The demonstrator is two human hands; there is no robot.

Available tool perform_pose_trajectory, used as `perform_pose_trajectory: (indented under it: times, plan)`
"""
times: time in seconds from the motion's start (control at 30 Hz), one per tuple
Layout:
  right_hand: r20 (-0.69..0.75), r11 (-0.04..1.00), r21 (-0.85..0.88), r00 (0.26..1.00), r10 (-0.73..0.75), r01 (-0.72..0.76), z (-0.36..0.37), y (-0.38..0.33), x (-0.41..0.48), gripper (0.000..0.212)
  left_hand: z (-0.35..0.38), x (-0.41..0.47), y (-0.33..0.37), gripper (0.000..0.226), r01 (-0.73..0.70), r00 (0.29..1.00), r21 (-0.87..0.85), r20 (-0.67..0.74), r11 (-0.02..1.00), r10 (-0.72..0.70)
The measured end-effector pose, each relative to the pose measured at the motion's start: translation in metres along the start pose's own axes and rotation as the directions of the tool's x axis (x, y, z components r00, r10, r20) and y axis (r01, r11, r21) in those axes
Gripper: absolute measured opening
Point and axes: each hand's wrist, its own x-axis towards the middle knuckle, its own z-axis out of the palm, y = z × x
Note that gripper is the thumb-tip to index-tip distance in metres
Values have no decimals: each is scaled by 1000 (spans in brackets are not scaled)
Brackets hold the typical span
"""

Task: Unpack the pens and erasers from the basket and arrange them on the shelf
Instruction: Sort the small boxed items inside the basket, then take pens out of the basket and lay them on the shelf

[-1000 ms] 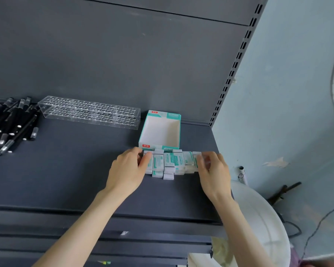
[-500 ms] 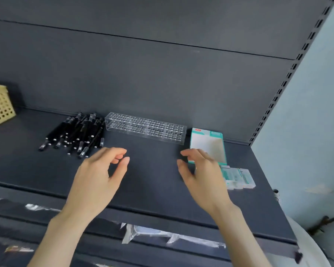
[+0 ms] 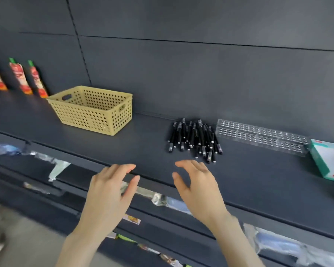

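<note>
Seemingly about to deal with the loose heap of black pens point(image 3: 196, 139), lying just right of centre on the dark grey metal shelf point(image 3: 143, 151), just beside the left end of the clear acrylic holed rack point(image 3: 258, 136). Best done by closing in from both sides of the heap, taking a small bunch rather than the lot, squaring the tips, then feeding them singly into the rack's holes. Worth watching for round barrels rolling toward the front edge. Probably no need to return to the yellow perforated plastic basket point(image 3: 93, 109) at upper left: apparently emptied, though not fully visible inside. Teal-and-white cardboard box point(image 3: 328, 160) open at the right edge; erasers too close to the frame edge to make out.

Left hand point(image 3: 108, 191), lower centre: spread and relaxed, thumb apart from fingers, holding nothing, hovering over the shelf's front lip. Right hand point(image 3: 199, 187), just right of it: likewise spread, fingers loosely bent, empty, fingertips near the closest pen ends but not touching.
</note>
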Motion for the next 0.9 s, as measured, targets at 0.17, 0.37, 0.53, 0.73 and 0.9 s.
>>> perform_pose_trajectory:
  times: [0.17,0.37,0.53,0.73,0.9]
  plan:
    - [-3,1000,15,1000,-25,25,44,-34,58,32,-19,40,-64,24,-17,997,7,-74,1000,18]
    - [-53,997,54,997,-55,58,102,-66,148,30,-30,115,-142,24,-27,994,11,-105,1000,28]
    - [-91,994,77,993,-72,79,141,-91,226,26,-41,183,-201,24,-37,994,-49,-108,998,31]
    - [-40,995,52,996,-79,81,185,-115,301,27,-45,251,-266,27,5,999,-114,-49,993,-10]
    - [79,999,-42,997,-21,25,209,-122,339,28,-39,308,-308,32,-19,989,-128,144,992,38]
